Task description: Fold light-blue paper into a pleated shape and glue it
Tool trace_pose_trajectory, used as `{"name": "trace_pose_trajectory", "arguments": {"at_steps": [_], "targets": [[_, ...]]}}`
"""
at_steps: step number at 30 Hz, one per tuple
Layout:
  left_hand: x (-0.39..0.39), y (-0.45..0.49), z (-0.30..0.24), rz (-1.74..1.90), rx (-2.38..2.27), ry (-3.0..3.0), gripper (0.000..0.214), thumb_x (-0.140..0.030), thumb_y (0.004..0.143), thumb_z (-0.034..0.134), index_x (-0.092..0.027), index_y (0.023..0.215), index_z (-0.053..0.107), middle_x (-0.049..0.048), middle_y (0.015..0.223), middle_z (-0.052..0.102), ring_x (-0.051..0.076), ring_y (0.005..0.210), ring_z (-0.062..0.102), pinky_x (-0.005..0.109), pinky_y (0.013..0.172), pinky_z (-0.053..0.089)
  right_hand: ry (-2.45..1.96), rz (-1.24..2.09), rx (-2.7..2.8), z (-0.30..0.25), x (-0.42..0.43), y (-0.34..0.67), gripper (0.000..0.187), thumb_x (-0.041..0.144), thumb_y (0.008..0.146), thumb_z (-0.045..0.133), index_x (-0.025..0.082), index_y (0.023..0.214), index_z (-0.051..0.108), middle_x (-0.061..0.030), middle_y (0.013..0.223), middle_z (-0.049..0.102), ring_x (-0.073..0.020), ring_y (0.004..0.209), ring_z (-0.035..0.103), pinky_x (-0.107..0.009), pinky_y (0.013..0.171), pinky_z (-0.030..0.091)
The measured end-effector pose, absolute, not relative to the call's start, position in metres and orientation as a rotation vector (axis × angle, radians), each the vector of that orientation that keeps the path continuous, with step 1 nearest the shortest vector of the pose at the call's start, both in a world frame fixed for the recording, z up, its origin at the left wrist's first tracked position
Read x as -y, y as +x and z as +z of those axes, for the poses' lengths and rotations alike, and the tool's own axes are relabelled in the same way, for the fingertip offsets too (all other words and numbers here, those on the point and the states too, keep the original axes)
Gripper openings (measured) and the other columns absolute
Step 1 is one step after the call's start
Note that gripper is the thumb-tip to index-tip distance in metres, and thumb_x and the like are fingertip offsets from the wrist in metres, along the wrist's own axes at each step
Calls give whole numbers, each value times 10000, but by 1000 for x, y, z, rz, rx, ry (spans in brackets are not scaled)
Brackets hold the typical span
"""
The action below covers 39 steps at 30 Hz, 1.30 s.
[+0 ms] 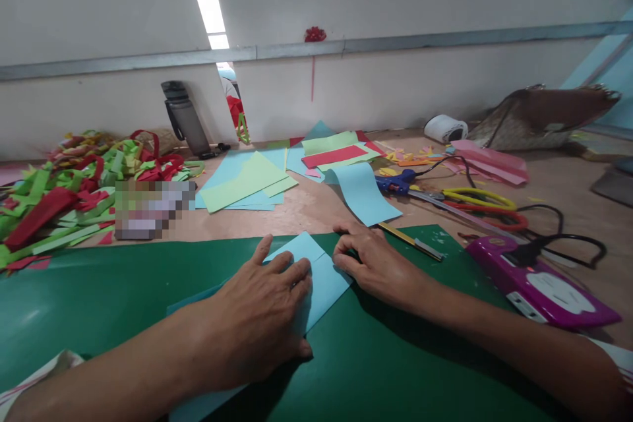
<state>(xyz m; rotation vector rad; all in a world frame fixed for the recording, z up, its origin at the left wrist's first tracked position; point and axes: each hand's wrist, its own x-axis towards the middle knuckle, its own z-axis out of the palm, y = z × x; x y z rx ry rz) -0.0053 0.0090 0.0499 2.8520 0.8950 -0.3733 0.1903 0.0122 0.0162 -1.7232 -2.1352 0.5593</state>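
A light blue sheet of paper (324,277), folded, lies on a green cutting mat (123,297). My left hand (262,310) lies flat on top of it, fingers spread, pressing it down. My right hand (376,267) rests at the paper's right edge with its fingers curled and pressed against the fold. A yellow-handled craft knife (410,241) lies just beyond my right hand.
Coloured paper sheets (247,181) cover the table's middle, green and red paper strips (64,204) are heaped at left. A blue glue gun (395,182), scissors (479,201), a purple power strip (541,287) with black cables, a tape roll (445,128), a bag (544,115) and a dark bottle (185,119) stand around.
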Motion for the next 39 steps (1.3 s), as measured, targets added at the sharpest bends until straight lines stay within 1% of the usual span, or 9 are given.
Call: {"name": "trace_pose_trajectory", "arguments": {"at_steps": [6,11,13,18,21,24,29,32,39], "targets": [[-11,-6,48,-354,-875,2874,561,-505,803,636,-141,1219,538,121,1202,563,315,1136,478,608,1078,135,-1668,519,2183,16,-14,191,184,121,826,472,190,720,606,-79,1124,610,-273,1197,467,-462,950,330],[-11,-9,47,-307,-824,2898,524,-493,808,624,-137,1186,552,116,1167,565,310,1089,492,621,1070,123,-1524,408,2293,7,-18,191,231,108,872,459,198,964,651,-99,1170,588,-248,1132,514,-460,949,343],[-11,-10,48,-309,-821,2897,508,-487,815,618,-137,1178,552,112,1165,563,306,1088,492,616,1075,111,-1478,343,2358,4,-18,191,251,139,892,456,206,1009,667,-110,1170,590,-259,1119,525,-477,948,343],[-11,-10,47,-310,-804,2905,535,-478,824,606,-148,1233,506,122,1183,553,321,1102,482,633,1058,126,-1507,284,2368,0,-16,192,232,175,887,487,224,990,689,-113,1218,587,-294,1150,516,-539,969,306],[-11,-10,46,-298,-802,2914,519,-475,828,596,-155,1227,511,127,1187,549,327,1095,486,643,1048,135,-1495,350,2327,3,-18,193,200,128,848,515,200,955,669,-98,1163,615,-263,1122,529,-463,956,342],[-10,-11,45,-291,-810,2922,539,-481,838,578,-154,1257,492,133,1208,539,333,1110,476,639,1051,131,-1539,416,2258,6,-19,193,152,107,832,516,180,908,625,-78,1037,643,-222,1009,563,-387,889,376],[-10,-10,44,-285,-813,2915,549,-487,835,575,-160,1268,487,126,1211,538,330,1107,477,630,1052,140,-1629,425,2185,9,-18,191,40,201,795,594,180,768,574,-40,877,619,-206,885,558,-352,804,366],[-10,-10,42,-251,-818,2912,555,-491,828,582,-156,1261,490,120,1208,539,329,1099,480,630,1052,138,-1660,412,2191,8,-17,189,70,208,754,616,180,766,553,-44,911,609,-216,899,548,-376,829,351],[-9,-11,42,-261,-813,2920,576,-495,830,583,-156,1282,469,133,1208,547,338,1110,475,640,1044,132,-1647,420,2208,5,-17,188,24,177,757,578,184,767,558,-76,1051,609,-244,1010,535,-432,914,311]]}}
